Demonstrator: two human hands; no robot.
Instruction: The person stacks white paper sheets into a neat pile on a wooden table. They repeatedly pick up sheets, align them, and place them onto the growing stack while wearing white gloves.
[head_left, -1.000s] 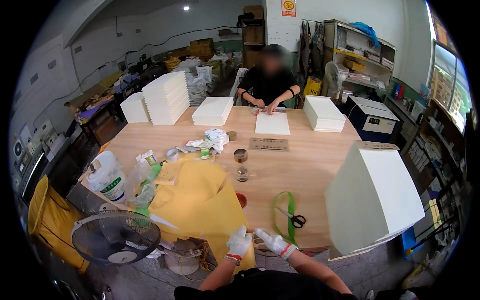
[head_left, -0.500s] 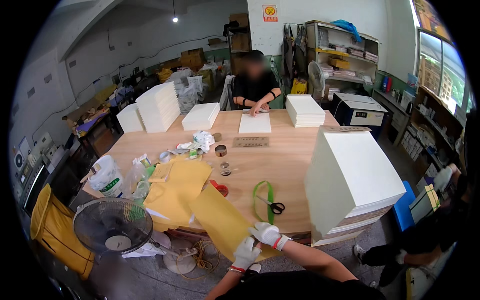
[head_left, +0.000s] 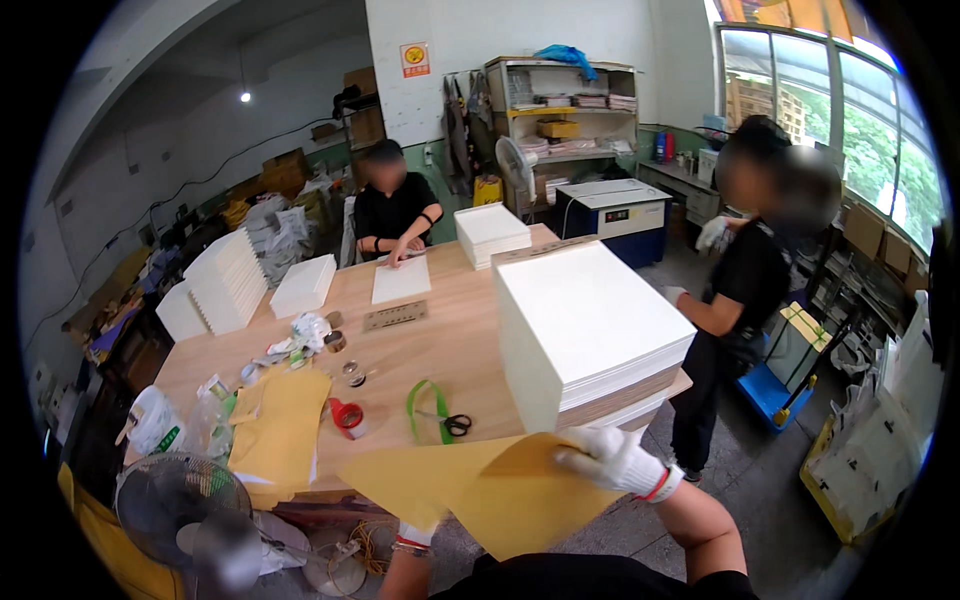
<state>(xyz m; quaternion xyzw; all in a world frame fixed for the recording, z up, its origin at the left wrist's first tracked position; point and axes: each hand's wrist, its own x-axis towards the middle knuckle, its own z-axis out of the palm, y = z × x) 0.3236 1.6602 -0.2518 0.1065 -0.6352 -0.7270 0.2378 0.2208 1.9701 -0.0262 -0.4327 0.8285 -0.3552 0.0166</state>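
Observation:
A sheet of yellow-brown kraft paper (head_left: 490, 485) is spread in front of me at the near table edge, bent along its middle. My right hand (head_left: 605, 460), in a white glove, is closed on its right end beside the tall white paper stack (head_left: 595, 315). My left hand (head_left: 420, 533), gloved too, is under the left part of the sheet, which hides its fingers. Beyond the sheet lie black-handled scissors (head_left: 457, 424) and a green strap loop (head_left: 413, 405). A red tape dispenser (head_left: 348, 418) is to their left.
More kraft paper (head_left: 285, 415) covers the table's near left. Across the table (head_left: 400, 345) a seated person (head_left: 395, 210) touches a white sheet (head_left: 400, 280). Another person (head_left: 735, 270) stands at the right, near a blue trolley (head_left: 775, 390). A fan (head_left: 180, 500) stands at left.
My view has swung right, bringing the standing person fully in. My right hand has moved right and up with the paper's end. My hands, together before, are now apart, and the sheet is bent.

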